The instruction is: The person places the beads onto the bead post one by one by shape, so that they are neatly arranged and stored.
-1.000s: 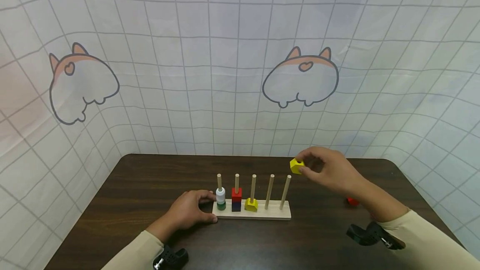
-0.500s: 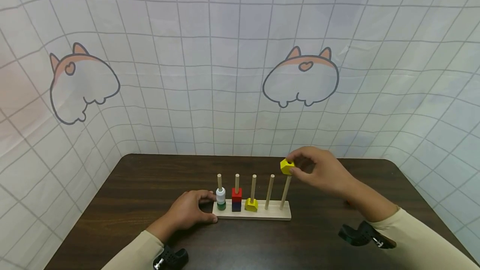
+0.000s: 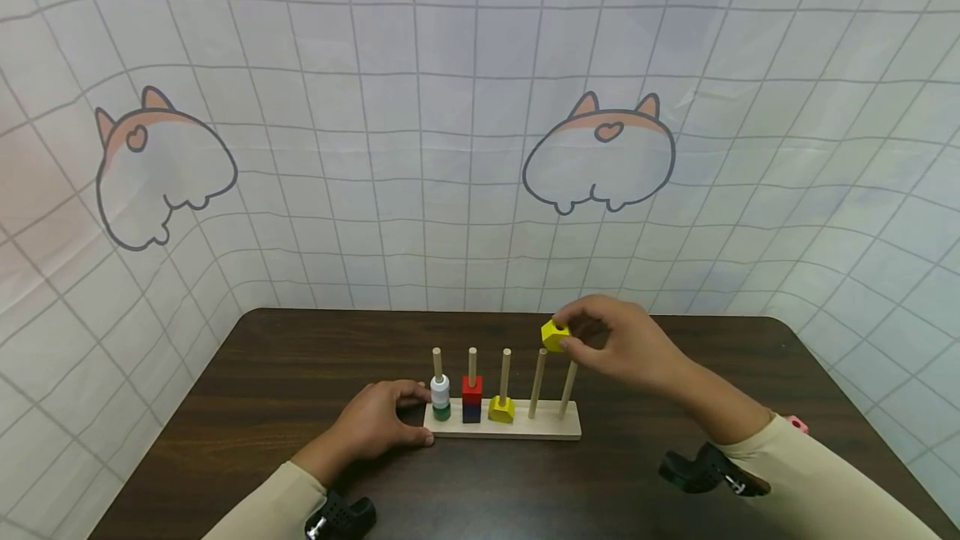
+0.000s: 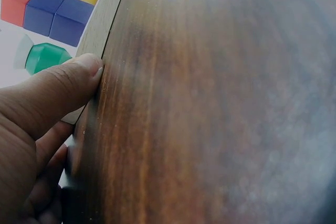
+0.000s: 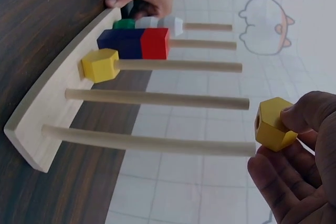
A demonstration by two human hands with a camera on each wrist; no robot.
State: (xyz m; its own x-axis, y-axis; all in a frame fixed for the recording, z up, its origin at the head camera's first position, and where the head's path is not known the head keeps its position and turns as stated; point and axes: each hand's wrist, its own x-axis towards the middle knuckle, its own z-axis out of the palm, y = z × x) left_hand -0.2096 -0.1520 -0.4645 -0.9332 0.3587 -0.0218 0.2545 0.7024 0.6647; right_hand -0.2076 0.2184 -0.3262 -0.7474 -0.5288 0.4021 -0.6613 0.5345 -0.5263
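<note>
A pale wooden peg board [image 3: 517, 432] with a row of upright pegs stands on the table. My left hand [image 3: 385, 419] grips its left end, the thumb [image 4: 68, 85] on the front edge. My right hand [image 3: 626, 344] pinches a yellow hexagonal bead [image 3: 555, 337] with a hole through it. That bead is just above the tops of the two bare right-hand pegs, apart from the fourth peg [image 5: 157, 98] in the right wrist view. White beads [image 3: 440, 390] over a green bead [image 4: 47, 59] fill the leftmost peg. A red cube [image 3: 472, 387] tops dark blue cubes [image 5: 121, 43]. Another yellow bead [image 3: 502, 410] sits on the middle peg.
The dark wood table [image 3: 285, 365] reaches back to a white gridded cloth [image 3: 375, 190] with cartoon drawings. A small pink piece [image 3: 797, 423] lies at the right, partly hidden by the right sleeve [image 3: 810, 465].
My right hand has moved left with the yellow bead, from right of the last peg to near the fourth peg's top. The left hand and peg board stay put.
</note>
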